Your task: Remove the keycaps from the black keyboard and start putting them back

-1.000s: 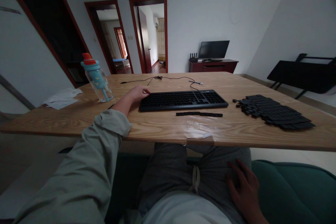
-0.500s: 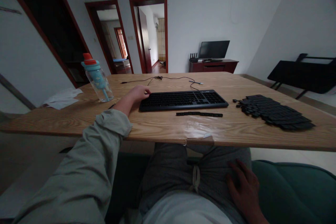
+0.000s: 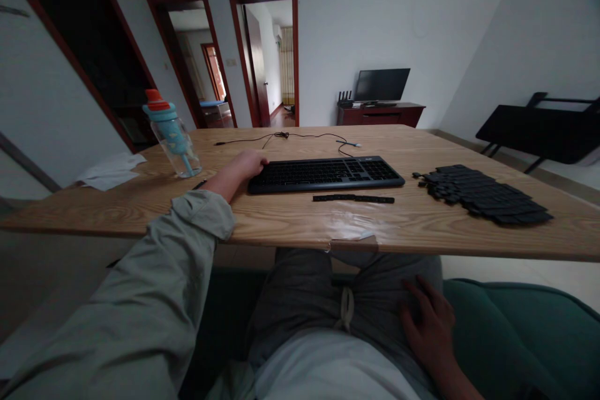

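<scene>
A black keyboard [image 3: 328, 175] lies flat on the wooden table [image 3: 262, 219] in front of me. My left hand [image 3: 250, 164] is at its far left corner, fingers curled down onto the end of the keys. The fingertips are partly hidden, so what is between them does not show. On my right thigh rests my right hand [image 3: 429, 319], fingers spread and holding nothing. A strip of black keycaps [image 3: 354, 199] lies just in front of the keyboard. To the right, many more black keycaps [image 3: 487, 194] lie in close rows.
A clear bottle with a blue and orange lid [image 3: 175, 140] stands left of my forearm, near white paper [image 3: 110, 170]. The thin black cable [image 3: 309, 135] runs behind the keyboard. Clear tape [image 3: 351, 222] covers part of the table's near edge.
The view has shifted slightly. My left hand stays at the keyboard's left corner, its fingers now turned a little further down. My right hand is still on my thigh.
</scene>
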Demonstrator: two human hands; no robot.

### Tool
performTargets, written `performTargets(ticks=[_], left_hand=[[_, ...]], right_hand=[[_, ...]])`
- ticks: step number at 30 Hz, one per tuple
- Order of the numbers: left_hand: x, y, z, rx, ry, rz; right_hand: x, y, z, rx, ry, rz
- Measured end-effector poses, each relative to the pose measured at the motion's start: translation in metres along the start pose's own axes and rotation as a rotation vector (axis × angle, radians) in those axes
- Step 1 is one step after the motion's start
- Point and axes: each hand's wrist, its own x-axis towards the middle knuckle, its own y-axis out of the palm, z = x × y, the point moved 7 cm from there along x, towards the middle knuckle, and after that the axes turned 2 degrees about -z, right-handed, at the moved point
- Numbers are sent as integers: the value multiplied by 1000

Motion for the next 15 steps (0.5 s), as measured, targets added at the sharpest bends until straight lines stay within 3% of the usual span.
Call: performTargets(ticks=[8, 15], left_hand=[[-5, 5, -7, 37, -94, 32], [-17, -8, 5, -102, -125, -189]], right_hand=[[0, 2, -2, 11, 7, -2], [-2, 2, -1, 22, 5, -2]])
